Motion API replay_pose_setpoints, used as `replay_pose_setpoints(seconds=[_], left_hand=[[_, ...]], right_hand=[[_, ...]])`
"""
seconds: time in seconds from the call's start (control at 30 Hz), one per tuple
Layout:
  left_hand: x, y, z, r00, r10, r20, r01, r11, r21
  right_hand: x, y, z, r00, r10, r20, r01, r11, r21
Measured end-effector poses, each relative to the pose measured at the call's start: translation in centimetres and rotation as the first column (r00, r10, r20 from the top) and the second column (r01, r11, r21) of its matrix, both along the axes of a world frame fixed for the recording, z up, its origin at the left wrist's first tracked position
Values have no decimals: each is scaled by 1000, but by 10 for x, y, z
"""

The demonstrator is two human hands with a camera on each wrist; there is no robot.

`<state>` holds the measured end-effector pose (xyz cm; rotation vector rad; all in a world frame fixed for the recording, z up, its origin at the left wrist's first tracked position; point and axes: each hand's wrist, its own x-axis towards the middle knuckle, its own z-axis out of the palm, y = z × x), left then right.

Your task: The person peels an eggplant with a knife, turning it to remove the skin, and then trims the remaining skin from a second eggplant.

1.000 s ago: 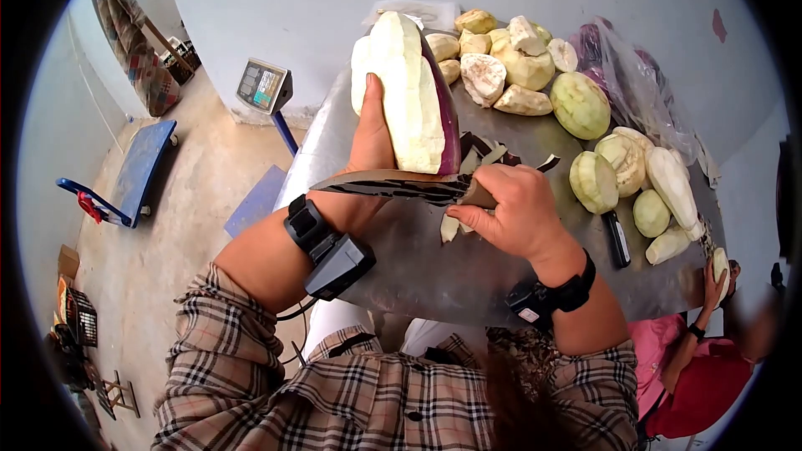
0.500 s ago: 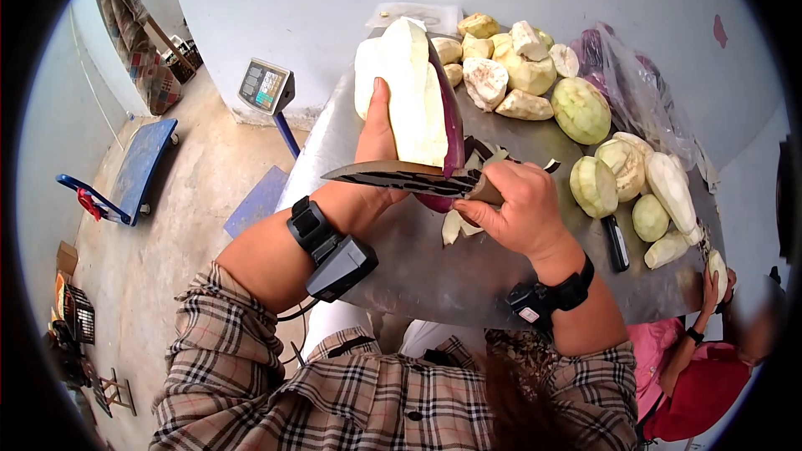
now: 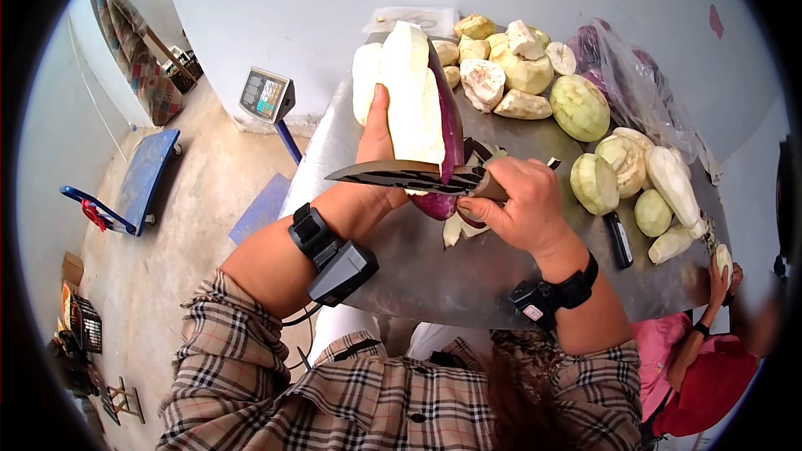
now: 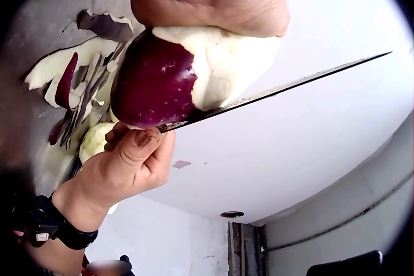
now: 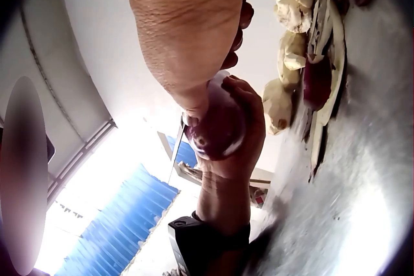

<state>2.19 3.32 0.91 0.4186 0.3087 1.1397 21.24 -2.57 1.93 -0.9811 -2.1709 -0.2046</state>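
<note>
My left hand (image 3: 378,138) holds up a large eggplant (image 3: 413,108), thumb along its pale peeled face. Purple skin remains on the eggplant's right side and near end, which shows below the blade. My right hand (image 3: 526,205) grips a long knife (image 3: 393,175) by its handle, the blade lying across the eggplant and pointing left. A purple strip of skin (image 3: 452,150) stands up at the blade's upper side. In the left wrist view, the blade (image 4: 278,93) runs along the eggplant's underside, close to the right thumb. The left fingers are mostly hidden behind the eggplant in the head view.
Peelings (image 3: 458,227) lie on the metal table (image 3: 401,276) under the hands. Peeled eggplants (image 3: 581,107) and cut pieces are heaped at the back and right, near a black-handled tool (image 3: 618,240) and a plastic bag (image 3: 643,92). Another person (image 3: 702,367) works at the right edge.
The eggplant has come slightly lower, and its purple near end now shows below the knife. The blade lies farther up the eggplant, with a skin strip rising beside it.
</note>
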Motion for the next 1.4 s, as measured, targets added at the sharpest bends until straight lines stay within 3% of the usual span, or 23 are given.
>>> replay_pose_setpoints(seconds=[0.1, 0.3, 0.33, 0.4, 0.47, 0.53, 0.6, 0.63, 0.73, 0.87, 1.17, 1.4], left_hand=[[0, 1, -3, 999, 13, -38, -12, 999, 34], [-1, 2, -4, 996, -66, 58, 66, 998, -1], [0, -5, 0, 997, -20, -77, 22, 999, 32], [-3, -6, -3, 989, -128, -79, 134, 988, 77], [1, -10, -3, 987, -99, -130, 111, 990, 90], [2, -8, -8, 988, -135, -77, 143, 983, 111], [2, -6, -8, 987, -118, -108, 131, 983, 129], [3, -2, -10, 994, -94, -46, 99, 988, 119], [-1, 3, -11, 996, -92, 7, 92, 995, 47], [-2, 4, -14, 996, -89, -6, 89, 993, 81], [1, 0, -9, 988, -136, 67, 132, 990, 57], [3, -3, -6, 992, -125, -3, 125, 990, 58]], right_hand=[[0, 0, 0, 1000, -6, -4, 6, 1000, 24], [4, 3, 0, 1000, -24, -13, 24, 999, 29], [7, 5, 0, 999, -37, -15, 37, 999, 34], [18, 11, 4, 995, -88, -48, 89, 996, 25], [19, 12, 8, 993, -101, -69, 102, 995, 12], [18, 9, 10, 994, -78, -82, 78, 997, -4], [14, 7, 9, 994, 31, -107, -33, 999, -14], [10, 6, 8, 989, 87, -119, -89, 996, -17], [0, -5, 9, 995, 87, -39, -90, 993, -80], [-1, -1, -1, 995, 94, -16, -95, 989, -113], [2, -3, 3, 1000, 21, 16, -21, 999, -25], [5, 2, 2, 1000, 10, -20, -9, 1000, 22]])
